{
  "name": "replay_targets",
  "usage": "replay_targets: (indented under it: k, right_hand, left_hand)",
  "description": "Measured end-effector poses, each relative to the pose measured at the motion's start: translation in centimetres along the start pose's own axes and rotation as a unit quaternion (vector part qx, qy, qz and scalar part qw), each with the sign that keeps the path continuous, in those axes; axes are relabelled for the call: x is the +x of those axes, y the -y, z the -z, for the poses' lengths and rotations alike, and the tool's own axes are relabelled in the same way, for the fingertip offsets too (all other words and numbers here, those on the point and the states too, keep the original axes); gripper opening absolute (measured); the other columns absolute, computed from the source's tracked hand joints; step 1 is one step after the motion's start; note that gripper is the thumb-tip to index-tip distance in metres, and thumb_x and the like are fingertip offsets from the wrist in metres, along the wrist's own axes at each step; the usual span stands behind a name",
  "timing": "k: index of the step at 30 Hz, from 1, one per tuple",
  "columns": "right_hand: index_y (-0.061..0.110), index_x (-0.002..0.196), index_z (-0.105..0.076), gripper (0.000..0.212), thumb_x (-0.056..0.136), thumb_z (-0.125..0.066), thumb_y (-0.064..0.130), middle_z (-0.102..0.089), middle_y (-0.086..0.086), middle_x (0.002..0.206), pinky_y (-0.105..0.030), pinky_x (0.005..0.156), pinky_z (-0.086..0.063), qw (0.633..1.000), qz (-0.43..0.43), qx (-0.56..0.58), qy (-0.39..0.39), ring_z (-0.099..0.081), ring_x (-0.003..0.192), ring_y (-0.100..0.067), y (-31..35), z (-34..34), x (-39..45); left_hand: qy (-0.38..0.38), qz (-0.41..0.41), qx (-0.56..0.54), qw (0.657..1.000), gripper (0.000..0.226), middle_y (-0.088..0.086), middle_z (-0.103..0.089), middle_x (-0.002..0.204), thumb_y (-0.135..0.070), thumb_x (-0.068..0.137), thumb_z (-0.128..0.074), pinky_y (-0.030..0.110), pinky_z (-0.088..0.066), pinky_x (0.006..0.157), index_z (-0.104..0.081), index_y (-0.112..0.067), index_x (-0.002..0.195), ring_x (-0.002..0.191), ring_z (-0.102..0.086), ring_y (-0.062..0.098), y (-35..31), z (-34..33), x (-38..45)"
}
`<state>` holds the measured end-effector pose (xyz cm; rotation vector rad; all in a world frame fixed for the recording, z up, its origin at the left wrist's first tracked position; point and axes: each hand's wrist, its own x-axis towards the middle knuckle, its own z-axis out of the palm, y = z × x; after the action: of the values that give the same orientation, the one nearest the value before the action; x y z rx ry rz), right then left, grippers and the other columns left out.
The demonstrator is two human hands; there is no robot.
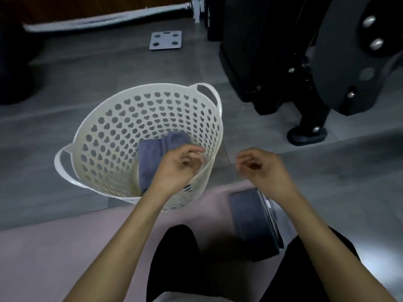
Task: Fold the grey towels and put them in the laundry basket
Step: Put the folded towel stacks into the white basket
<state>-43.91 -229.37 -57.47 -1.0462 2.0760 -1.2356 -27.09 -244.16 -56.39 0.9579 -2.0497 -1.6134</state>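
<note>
A folded grey towel point(157, 155), soft and plush, lies inside the basket point(113, 131), a cream plastic tub pierced with heart-shaped holes. The left hand point(176, 168) hovers above it at the rim's five o'clock, fingers loosely curled, holding nothing, probably after dropping it. The right hand point(263, 168), also loose and empty, hangs over a second folded towel point(250, 216) on the pink mat point(65, 247).

My white laundry basket point(104, 136) with heart-shaped holes stands upright on the grey floor point(109, 68) just off the pink mat's point(65, 247) far edge, one folded grey towel point(150, 158) inside, another folded towel point(248, 216) on the mat's right edge.
</note>
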Motion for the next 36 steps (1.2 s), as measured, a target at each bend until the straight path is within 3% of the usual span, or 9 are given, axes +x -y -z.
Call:
replay_targets:
  k: [5, 8, 12, 16, 19, 22, 30, 34, 36]
  right_hand:
    - [0.025, 0.092, -0.066, 0.022, 0.083, -0.071, 0.006, -0.068, 0.014, 0.081, -0.012, 0.072, -0.050, 0.998, -0.064, -0.015, -0.015, -0.065, 0.075, 0.003, -8.7, 3.6, -3.8]
    - [0.019, 0.089, -0.066, 0.017, 0.083, -0.069, 0.003, -0.067, 0.010, 0.077, -0.014, 0.070, -0.047, 0.994, -0.107, -0.025, -0.025, -0.063, 0.072, 0.005, -13.6, 4.6, -6.0]
    - [0.009, 0.094, -0.070, 0.015, 0.080, -0.072, 0.005, -0.070, -0.003, 0.088, -0.031, 0.089, -0.053, 0.986, -0.159, -0.044, -0.023, -0.068, 0.091, -0.019, -19.0, 5.4, -8.3]
    - [0.011, 0.099, -0.070, 0.020, 0.079, -0.073, 0.013, -0.072, -0.007, 0.102, -0.036, 0.096, -0.049, 0.977, -0.206, -0.052, -0.005, -0.065, 0.101, -0.022, -22.3, 6.1, -9.7]
    - [0.014, 0.099, -0.070, 0.019, 0.080, -0.071, 0.012, -0.071, -0.003, 0.101, -0.027, 0.091, -0.049, 0.975, -0.219, -0.032, -0.003, -0.065, 0.100, -0.020, -23.1, 5.9, -10.4]
    - [0.013, 0.106, -0.069, 0.023, 0.083, -0.067, 0.015, -0.070, -0.002, 0.108, -0.016, 0.082, -0.041, 0.970, -0.223, -0.089, 0.025, -0.063, 0.103, -0.019, -24.3, 5.5, -11.3]
    - [0.016, 0.107, -0.067, 0.023, 0.086, -0.063, 0.025, -0.067, -0.006, 0.113, -0.024, 0.089, -0.044, 0.939, -0.282, -0.188, 0.059, -0.061, 0.105, -0.025, -29.6, 5.4, -11.0]
    - [0.011, 0.079, -0.056, 0.014, 0.089, -0.054, 0.020, -0.061, -0.013, 0.093, -0.027, 0.077, -0.043, 0.924, -0.311, -0.212, 0.071, -0.061, 0.097, -0.030, -32.3, 4.0, -8.4]
    - [0.005, 0.105, -0.058, 0.022, 0.092, -0.049, 0.021, -0.061, -0.017, 0.116, -0.032, 0.091, -0.043, 0.921, -0.326, -0.208, 0.058, -0.057, 0.111, -0.032, -33.2, 2.9, -7.3]
  left_hand:
    - [0.087, 0.040, 0.009, 0.995, 0.023, 0.005, -0.070, 0.082, 0.001, 0.087, -0.064, 0.013, -0.047, 0.065, -0.067, -0.021, 0.095, 0.069, -0.063, 0.006, 0.1, -9.0, -2.7]
    - [0.106, 0.103, 0.026, 0.989, 0.019, 0.008, -0.068, 0.080, 0.004, 0.089, -0.059, 0.009, -0.044, 0.057, -0.066, -0.005, 0.104, 0.056, -0.060, -0.001, 3.9, -14.0, -3.0]
    - [0.066, 0.213, 0.039, 0.974, 0.016, 0.004, -0.064, 0.076, 0.004, 0.089, -0.059, 0.010, -0.042, 0.046, -0.066, 0.001, 0.104, 0.048, -0.058, -0.002, 10.4, -19.4, -3.3]
    - [-0.009, 0.302, 0.098, 0.948, 0.009, 0.014, -0.070, 0.085, -0.009, 0.080, -0.072, 0.032, -0.055, 0.069, -0.066, -0.015, 0.083, 0.074, -0.065, 0.028, 17.5, -22.9, -2.8]
    - [-0.061, 0.341, 0.106, 0.932, 0.036, 0.019, -0.069, 0.094, -0.017, 0.070, -0.081, 0.036, -0.054, 0.067, -0.061, -0.006, 0.099, 0.074, -0.062, 0.027, 21.7, -25.0, -2.3]
    - [-0.101, 0.380, 0.025, 0.919, 0.056, 0.011, -0.067, 0.105, -0.026, 0.066, -0.086, 0.044, -0.057, 0.083, -0.051, -0.010, 0.106, 0.092, -0.065, 0.029, 23.9, -27.2, -1.9]
    - [-0.069, 0.400, -0.092, 0.909, 0.057, 0.004, -0.073, 0.104, -0.028, 0.060, -0.087, 0.042, -0.058, 0.083, -0.065, -0.013, 0.111, 0.091, -0.069, 0.025, 22.8, -27.7, -1.7]
    - [-0.099, 0.335, -0.083, 0.933, 0.041, -0.001, -0.070, 0.099, -0.018, 0.074, -0.081, 0.033, -0.057, 0.081, -0.061, -0.017, 0.110, 0.090, -0.067, 0.018, 20.6, -26.9, -2.6]
    - [-0.103, 0.309, -0.076, 0.942, 0.041, -0.001, -0.070, 0.100, -0.017, 0.076, -0.079, 0.031, -0.056, 0.077, -0.060, -0.015, 0.112, 0.090, -0.068, 0.017, 19.4, -26.1, -2.8]
